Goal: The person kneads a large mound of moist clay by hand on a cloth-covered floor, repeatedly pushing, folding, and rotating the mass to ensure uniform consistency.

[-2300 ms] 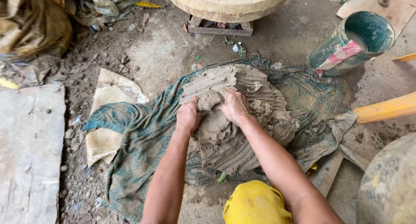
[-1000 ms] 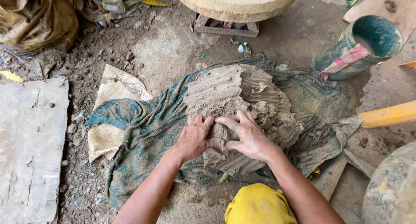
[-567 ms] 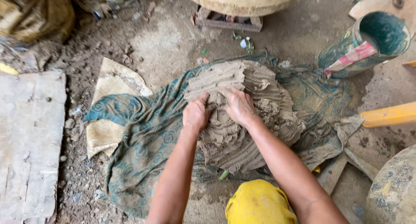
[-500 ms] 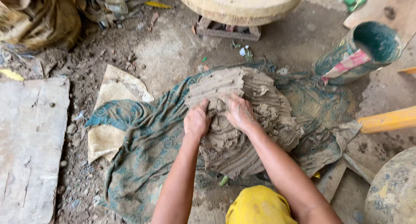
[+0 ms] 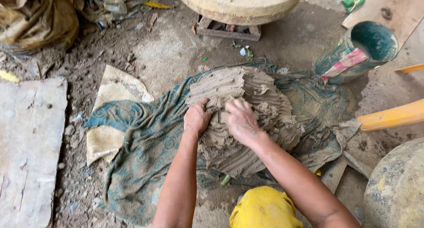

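1. The left hand (image 5: 196, 118) and the right hand (image 5: 240, 120) rest side by side on the grey ridged clay mound (image 5: 247, 117).
2. The mound lies on the teal patterned cloth (image 5: 145, 144), spread beneath and to the left of both hands.
3. The green cylindrical bucket (image 5: 360, 51) stands beyond and to the right of the right hand.
4. The round stone wheel (image 5: 238, 5) sits beyond both hands.
5. The grey flat slab (image 5: 28, 144) lies well left of the left hand.

grey clay mound (image 5: 260, 117), ridged, on patterned cloth (image 5: 145, 148)
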